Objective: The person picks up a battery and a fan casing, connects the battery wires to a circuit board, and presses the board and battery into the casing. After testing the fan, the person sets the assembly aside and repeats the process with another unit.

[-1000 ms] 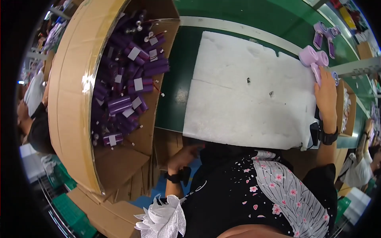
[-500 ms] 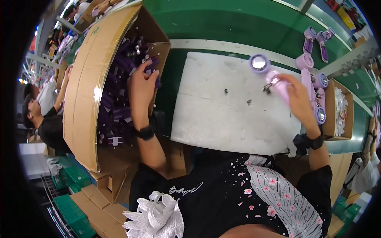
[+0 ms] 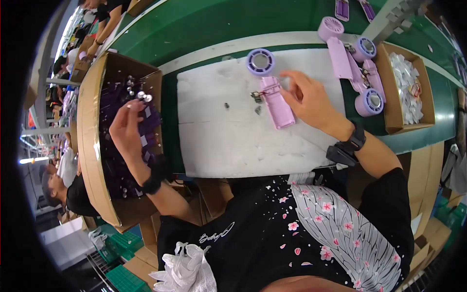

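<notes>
A handheld fan lies on the white foam pad (image 3: 209, 146), with its round lilac head (image 3: 251, 66) on the far side and its open pink handle shell (image 3: 282, 112) toward me. Wires and a small circuit board (image 3: 256, 96) stick out at the shell's left. My right hand (image 3: 314, 104) hovers just right of the shell, fingers apart, holding nothing. Over the cardboard box (image 3: 90, 141) at the left, my left hand (image 3: 127, 131) has its fingertips pinched together beside shiny silver round parts (image 3: 144, 96). Whatever is between those fingertips is too small to name. Dark purple pieces (image 3: 112, 160) fill the box.
Several pink and lilac fans (image 3: 339, 56) lie right of the pad. Beyond them stands a small carton (image 3: 393, 112) of white pieces (image 3: 407, 87). A metal post (image 3: 384, 22) rises at the far right. Another person (image 3: 80, 194) is at the left.
My right hand has set the fan down on the pad and let go of it. My left hand stays at the box, its fingers now pinched. The whole view has shifted.
</notes>
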Motion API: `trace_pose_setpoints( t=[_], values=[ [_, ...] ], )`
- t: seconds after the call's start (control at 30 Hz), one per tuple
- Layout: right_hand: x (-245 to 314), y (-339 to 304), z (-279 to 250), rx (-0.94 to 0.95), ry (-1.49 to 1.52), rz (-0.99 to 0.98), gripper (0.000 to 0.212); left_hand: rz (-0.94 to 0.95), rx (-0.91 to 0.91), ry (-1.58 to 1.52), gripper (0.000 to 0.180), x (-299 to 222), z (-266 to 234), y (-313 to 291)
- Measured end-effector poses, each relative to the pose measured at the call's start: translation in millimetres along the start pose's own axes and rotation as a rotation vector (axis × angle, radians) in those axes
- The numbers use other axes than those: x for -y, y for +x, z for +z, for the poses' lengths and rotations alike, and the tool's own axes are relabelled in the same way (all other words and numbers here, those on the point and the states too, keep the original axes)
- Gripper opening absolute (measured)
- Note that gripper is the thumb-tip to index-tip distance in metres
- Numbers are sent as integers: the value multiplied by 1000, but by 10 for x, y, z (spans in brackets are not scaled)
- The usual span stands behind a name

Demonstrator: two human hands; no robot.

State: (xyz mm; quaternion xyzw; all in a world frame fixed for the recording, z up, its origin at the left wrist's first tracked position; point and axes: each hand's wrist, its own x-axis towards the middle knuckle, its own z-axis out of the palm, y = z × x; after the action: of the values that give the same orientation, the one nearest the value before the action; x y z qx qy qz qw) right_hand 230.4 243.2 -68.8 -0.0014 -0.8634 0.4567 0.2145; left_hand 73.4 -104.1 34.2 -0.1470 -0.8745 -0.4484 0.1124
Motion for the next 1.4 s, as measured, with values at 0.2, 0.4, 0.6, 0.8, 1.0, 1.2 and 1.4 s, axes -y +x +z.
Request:
trace_pose_setpoints(
  t=[0.2, 0.4, 0.6, 0.8, 1.0, 1.2, 1.4],
  values=[
    [137, 89, -80, -375, -193, -627, 31, 426, 687, -220, 18, -1148, 1003, -646],
    [-17, -82, -90, -168, 117, -222, 23, 429, 552, -238, 30, -706, 1610, -604],
    [-29, -74, -37, -153, 64, -37, 25, -56, 880, -96, 46, -756, 1855, -408],
    [-63, 21, -3, -121, -55, -263, 27, 131, 880, -308, 30, -547, 2021, -353],
    [66, 50, 16, -29, -191, -253, 28, 173, 936, -414, 22, -500, 1911, -313],
    [323, 5, 97, 15, -234, -138, 27, 131, 927, -475, 23, -463, 1733, -337],
    [495, -24, 64, 56, -287, -128, 26, -15, 1085, -467, 30, -558, 1579, -310]
  ],
)
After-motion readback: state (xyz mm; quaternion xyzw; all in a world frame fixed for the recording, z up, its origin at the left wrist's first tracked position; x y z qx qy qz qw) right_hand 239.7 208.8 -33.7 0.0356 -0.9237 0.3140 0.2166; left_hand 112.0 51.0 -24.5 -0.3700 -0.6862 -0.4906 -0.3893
